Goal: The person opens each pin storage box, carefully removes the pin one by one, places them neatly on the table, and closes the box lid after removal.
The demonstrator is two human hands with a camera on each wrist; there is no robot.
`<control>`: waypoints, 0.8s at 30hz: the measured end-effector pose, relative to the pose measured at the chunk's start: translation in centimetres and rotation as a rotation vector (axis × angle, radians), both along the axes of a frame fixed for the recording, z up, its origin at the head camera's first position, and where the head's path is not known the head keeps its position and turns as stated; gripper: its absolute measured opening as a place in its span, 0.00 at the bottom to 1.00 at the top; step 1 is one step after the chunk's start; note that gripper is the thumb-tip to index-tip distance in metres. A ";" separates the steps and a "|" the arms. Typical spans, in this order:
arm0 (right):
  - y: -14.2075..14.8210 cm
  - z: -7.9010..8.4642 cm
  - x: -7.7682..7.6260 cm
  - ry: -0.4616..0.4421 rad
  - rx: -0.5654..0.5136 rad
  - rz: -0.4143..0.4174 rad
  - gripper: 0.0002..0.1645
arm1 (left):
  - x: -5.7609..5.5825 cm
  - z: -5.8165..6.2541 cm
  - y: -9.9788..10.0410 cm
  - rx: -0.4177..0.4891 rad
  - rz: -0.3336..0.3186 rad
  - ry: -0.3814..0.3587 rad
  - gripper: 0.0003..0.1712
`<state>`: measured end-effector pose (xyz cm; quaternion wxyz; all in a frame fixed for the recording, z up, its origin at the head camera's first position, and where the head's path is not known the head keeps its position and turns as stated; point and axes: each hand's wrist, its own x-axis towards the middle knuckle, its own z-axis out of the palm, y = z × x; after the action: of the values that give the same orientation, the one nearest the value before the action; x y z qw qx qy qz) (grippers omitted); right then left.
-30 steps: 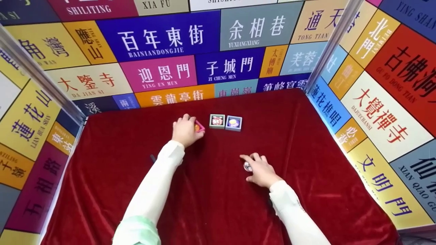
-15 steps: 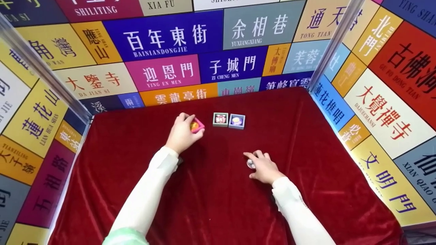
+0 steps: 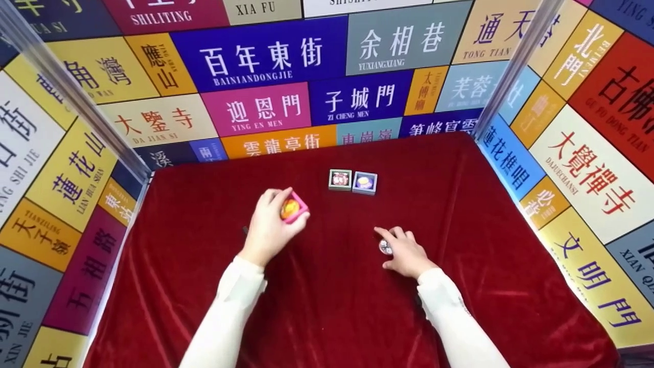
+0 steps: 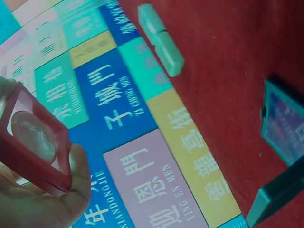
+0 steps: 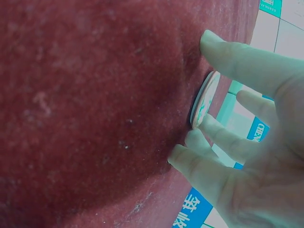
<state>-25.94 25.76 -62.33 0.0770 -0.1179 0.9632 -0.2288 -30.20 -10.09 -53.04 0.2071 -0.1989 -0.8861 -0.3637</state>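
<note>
The fingers of the left hand (image 3: 267,225) pinch one pink box (image 3: 302,203) holding one round orange piece (image 3: 290,208). Farther right, two boxes, one green box (image 3: 340,179), one grey box (image 3: 365,183), sit side by side on the red-covered worktop (image 3: 332,276). Rightmost, one round disc (image 3: 385,247) sits among the spread fingers of the right hand (image 3: 409,255).

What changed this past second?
The left hand moved the pink square box left and toward the camera, away from the green square box and the grey square box. No grip taken or released. Both those boxes stayed, as did the right hand at the round patterned disc.
</note>
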 end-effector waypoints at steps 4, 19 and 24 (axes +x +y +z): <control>0.1 0.0 0.1 -0.002 0.006 0.002 0.57 | 1.8 -0.3 0.0 0.055 0.022 0.006 0.40; -0.2 0.2 0.0 -0.002 -0.026 -0.003 0.51 | 6.3 0.8 1.0 0.133 -0.037 -0.055 0.39; 0.5 0.4 -0.3 0.050 -0.139 -0.061 0.41 | 7.2 1.8 1.4 0.155 -0.068 -0.026 0.42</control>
<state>-26.19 26.25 -61.94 0.0376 -0.0993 0.9498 -0.2944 -22.96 -8.70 -51.20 0.1977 -0.2072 -0.8508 -0.4406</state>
